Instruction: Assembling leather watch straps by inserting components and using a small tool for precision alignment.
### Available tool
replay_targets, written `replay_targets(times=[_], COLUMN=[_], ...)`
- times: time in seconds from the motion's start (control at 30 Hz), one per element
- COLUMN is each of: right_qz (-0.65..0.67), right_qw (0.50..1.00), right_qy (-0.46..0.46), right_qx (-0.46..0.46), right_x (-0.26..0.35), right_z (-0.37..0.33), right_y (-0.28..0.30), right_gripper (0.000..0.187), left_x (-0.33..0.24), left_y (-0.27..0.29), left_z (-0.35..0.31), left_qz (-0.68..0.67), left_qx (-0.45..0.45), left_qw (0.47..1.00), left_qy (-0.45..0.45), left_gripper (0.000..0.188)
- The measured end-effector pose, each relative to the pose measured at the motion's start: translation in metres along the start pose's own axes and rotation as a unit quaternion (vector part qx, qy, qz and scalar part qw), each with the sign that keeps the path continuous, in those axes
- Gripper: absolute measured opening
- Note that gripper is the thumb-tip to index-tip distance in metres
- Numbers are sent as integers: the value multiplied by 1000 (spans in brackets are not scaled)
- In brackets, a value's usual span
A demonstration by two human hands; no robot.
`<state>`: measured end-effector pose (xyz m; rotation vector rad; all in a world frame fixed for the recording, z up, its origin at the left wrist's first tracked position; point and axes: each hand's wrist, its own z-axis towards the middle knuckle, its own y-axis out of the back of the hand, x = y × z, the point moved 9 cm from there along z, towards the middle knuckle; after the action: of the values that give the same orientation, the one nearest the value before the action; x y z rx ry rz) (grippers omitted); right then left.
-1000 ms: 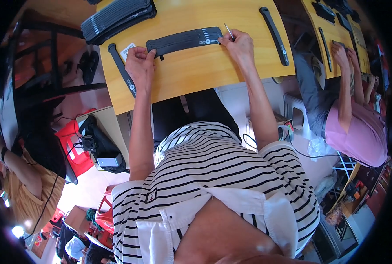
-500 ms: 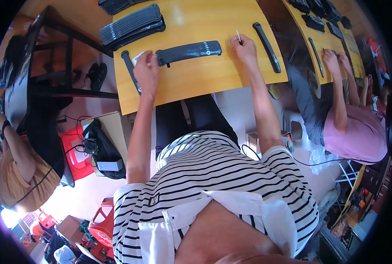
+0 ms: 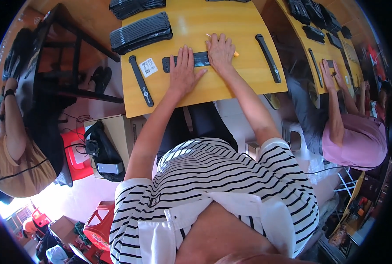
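A folded black strap [image 3: 200, 59] lies flat on the yellow table in front of me. My left hand [image 3: 182, 72] presses on its left part, palm down, fingers stretched out. My right hand [image 3: 221, 52] rests over its right end, covering it. A thin light-coloured tool tip [image 3: 208, 35] shows past the right fingertips, and an orange end [image 3: 236, 53] shows beside that hand; the middle is hidden. Left of the strap lies a white printed label sheet [image 3: 148, 67]. Single black straps lie at the table's left [image 3: 141, 81] and right [image 3: 268, 58].
Stacks of black straps [image 3: 141, 33] stand at the table's far left. The yellow table [image 3: 196, 22] has its near edge at my lap. Co-workers sit left and right; the right one's hands [image 3: 332, 75] work at another yellow table. A red stool [image 3: 100, 224] stands behind on the left.
Both hands have come inward and down onto the middle strap. The left hand has moved off the white label sheet, now fully seen. The strap looks shorter, partly covered.
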<state>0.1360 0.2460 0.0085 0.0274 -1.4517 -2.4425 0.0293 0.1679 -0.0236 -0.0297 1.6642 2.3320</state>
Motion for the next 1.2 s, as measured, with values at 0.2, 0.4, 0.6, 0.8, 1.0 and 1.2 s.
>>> replay_targets(times=[0.2,0.4,0.6,0.8,1.0,1.2], right_qz=[-6,60,-3,29,309,619], right_qw=[1000,994,999,997,942,736], right_qy=[2,-79,-48,-60,-123,-79], right_qx=[18,47,1,-40,39,264], right_x=[4,-48,-71,-70,-40,105], right_z=[-2,-4,-59,-67,-102,-149], right_y=[-5,-10,39,57,55,72], right_gripper=[23,26,20,16,18,21], left_x=[4,39,115,123,130,70], left_y=[-3,55,122,96,58,75], left_z=[0,-20,-113,-135,-162,-151], left_qz=[-21,-181,-119,-77,-568,-693], left_qx=[28,-69,-135,-49,3,-91], left_qw=[999,979,921,915,682,594], left_qy=[17,57,346,393,462,398], left_gripper=[85,73,52,46,16,19])
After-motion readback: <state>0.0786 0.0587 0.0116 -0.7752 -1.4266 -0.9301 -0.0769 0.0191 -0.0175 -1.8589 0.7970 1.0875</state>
